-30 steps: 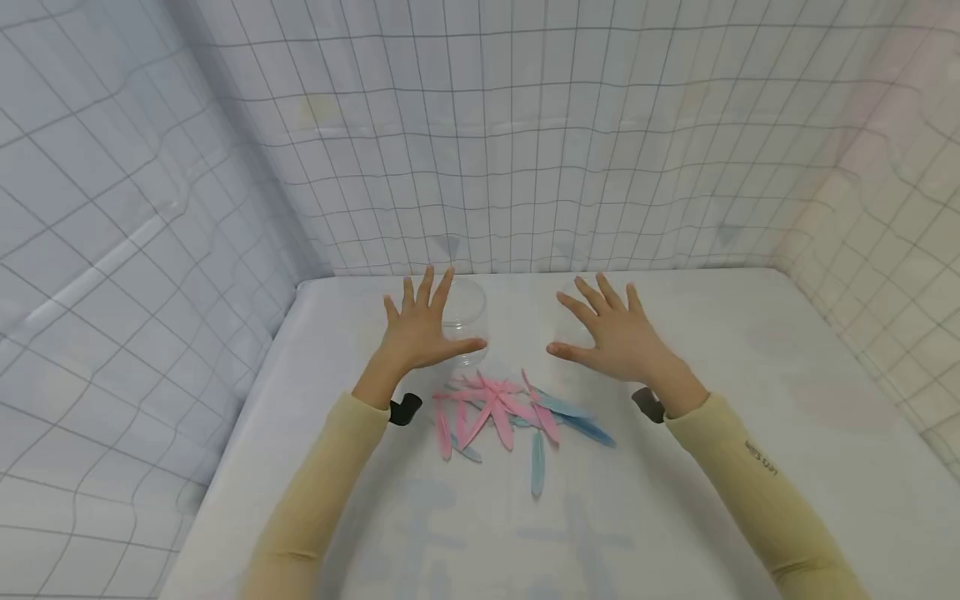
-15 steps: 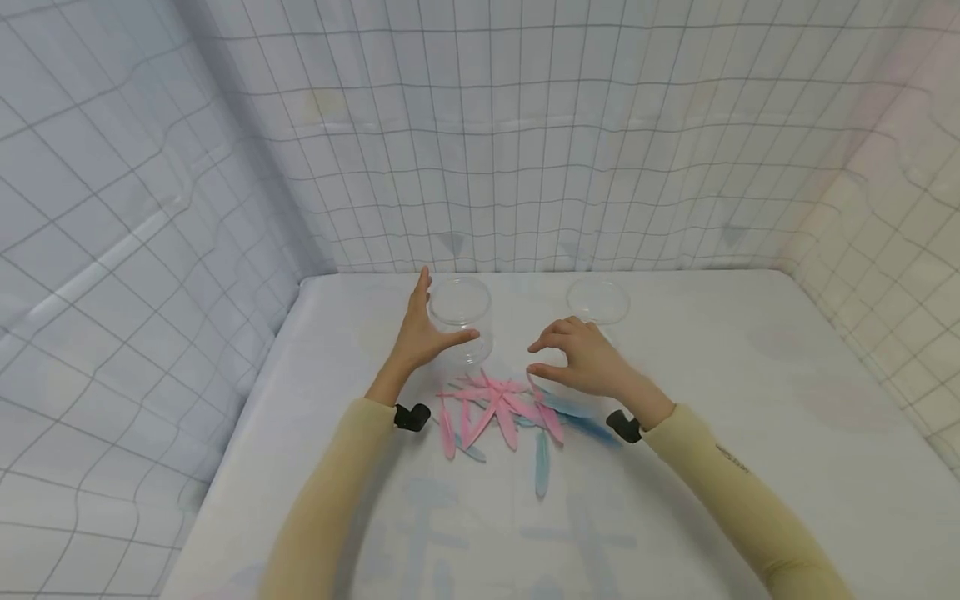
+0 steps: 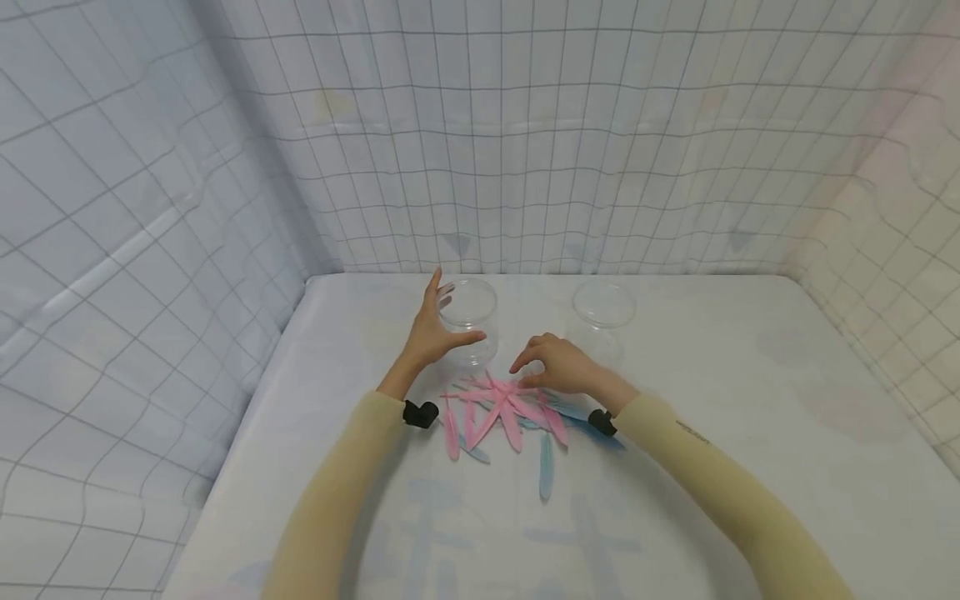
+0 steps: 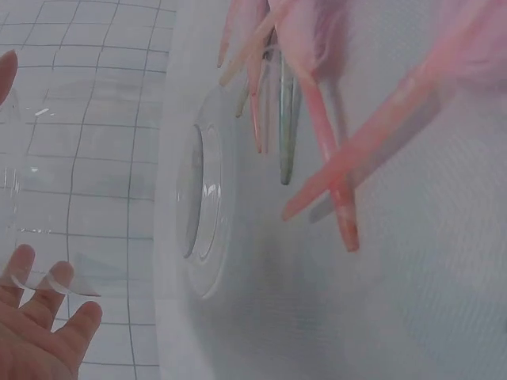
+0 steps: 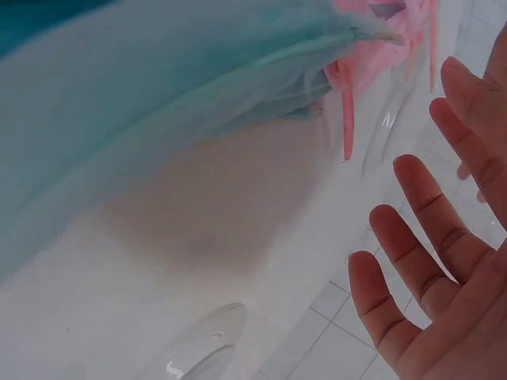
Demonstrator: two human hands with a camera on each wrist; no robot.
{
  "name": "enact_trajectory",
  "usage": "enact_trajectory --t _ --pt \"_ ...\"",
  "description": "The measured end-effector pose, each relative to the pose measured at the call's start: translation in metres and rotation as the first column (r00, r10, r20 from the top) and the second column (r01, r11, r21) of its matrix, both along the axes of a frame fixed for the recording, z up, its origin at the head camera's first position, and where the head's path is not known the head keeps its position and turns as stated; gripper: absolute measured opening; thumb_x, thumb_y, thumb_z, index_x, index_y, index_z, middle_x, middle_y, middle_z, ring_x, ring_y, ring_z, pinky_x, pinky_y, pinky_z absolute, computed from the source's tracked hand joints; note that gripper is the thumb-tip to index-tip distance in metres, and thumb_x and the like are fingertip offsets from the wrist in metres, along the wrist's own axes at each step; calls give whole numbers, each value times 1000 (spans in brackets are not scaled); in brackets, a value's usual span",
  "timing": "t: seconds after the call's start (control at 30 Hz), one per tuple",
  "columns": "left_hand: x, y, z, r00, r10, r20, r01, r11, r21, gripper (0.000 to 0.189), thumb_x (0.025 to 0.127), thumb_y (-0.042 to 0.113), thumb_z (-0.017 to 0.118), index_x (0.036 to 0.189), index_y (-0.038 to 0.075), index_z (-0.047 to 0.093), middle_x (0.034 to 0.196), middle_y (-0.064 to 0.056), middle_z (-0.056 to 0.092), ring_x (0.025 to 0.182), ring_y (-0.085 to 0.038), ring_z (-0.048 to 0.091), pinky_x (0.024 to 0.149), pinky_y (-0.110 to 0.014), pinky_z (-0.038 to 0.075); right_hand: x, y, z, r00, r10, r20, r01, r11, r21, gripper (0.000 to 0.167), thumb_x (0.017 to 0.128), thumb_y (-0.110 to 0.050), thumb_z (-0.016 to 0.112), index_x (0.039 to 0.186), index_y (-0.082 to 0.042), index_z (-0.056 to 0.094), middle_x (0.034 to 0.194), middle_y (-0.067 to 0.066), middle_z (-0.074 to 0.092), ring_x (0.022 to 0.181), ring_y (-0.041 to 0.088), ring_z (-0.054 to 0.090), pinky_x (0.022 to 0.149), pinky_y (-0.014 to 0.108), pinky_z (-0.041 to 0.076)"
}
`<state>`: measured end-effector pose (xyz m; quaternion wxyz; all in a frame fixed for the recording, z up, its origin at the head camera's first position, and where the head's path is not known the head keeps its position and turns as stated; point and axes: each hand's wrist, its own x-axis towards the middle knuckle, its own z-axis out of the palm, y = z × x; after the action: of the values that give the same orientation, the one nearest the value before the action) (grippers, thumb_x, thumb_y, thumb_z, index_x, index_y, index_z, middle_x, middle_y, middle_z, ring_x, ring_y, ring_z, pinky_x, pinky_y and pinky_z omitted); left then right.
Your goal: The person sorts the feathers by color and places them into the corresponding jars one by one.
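Note:
My left hand (image 3: 429,337) holds a clear jar (image 3: 480,310) at the back left of the table, thumb across its front and fingers bent around its far side. In the left wrist view, fingertips (image 4: 59,275) show at the wall of that jar, whose ringed base (image 4: 210,229) faces the table. Close over a pile of feathers hovers my right hand (image 3: 564,367), fingers loosely bent, with nothing between them in the right wrist view. Pink feathers (image 3: 512,429) lie on top and blue ones (image 3: 546,467) lie among and beside them.
A second clear jar (image 3: 603,308) stands at the back right, behind my right hand. The white table (image 3: 712,467) ends at cloth walls (image 3: 517,167) with a grid pattern, at the back and both sides. Black wrist cameras (image 3: 422,414) sit at my sleeves.
My left hand has turned and come in around the left jar, its fingers bending. My right hand has moved left and down from near the right jar to the feathers, its spread fingers drawing in.

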<state>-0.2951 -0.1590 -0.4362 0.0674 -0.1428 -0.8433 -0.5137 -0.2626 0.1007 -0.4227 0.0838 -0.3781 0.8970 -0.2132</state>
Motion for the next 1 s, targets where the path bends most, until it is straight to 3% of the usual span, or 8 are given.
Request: enact_trajectory --t 0.2,0.5,1.0 --pt "-3 0 -3 1000 -11 13 11 1000 6 123 66 34 88 153 26 1 149 -3 32 134 -23 32 104 -50 30 -3 -5 -5 1000 1 14 -1 999 37 20 84 -23 74 103 -17 74 102 3 61 99 27 52 80 39 45" --pt "-6 -1 -4 999 -16 48 16 1000 -2 110 67 38 87 151 20 18 151 -1 29 134 -22 33 103 -47 33 -4 -5 -9 1000 16 8 -16 999 34 15 85 -22 73 99 -18 75 98 2 61 95 25 53 77 36 44" --pt "-5 -6 -6 999 -27 47 27 1000 -9 108 66 39 87 150 22 20 150 1 30 134 -20 33 102 -48 34 -7 3 -9 1000 13 1 -13 999 -30 8 84 -24 74 91 -23 76 93 -7 60 92 23 52 76 35 43"
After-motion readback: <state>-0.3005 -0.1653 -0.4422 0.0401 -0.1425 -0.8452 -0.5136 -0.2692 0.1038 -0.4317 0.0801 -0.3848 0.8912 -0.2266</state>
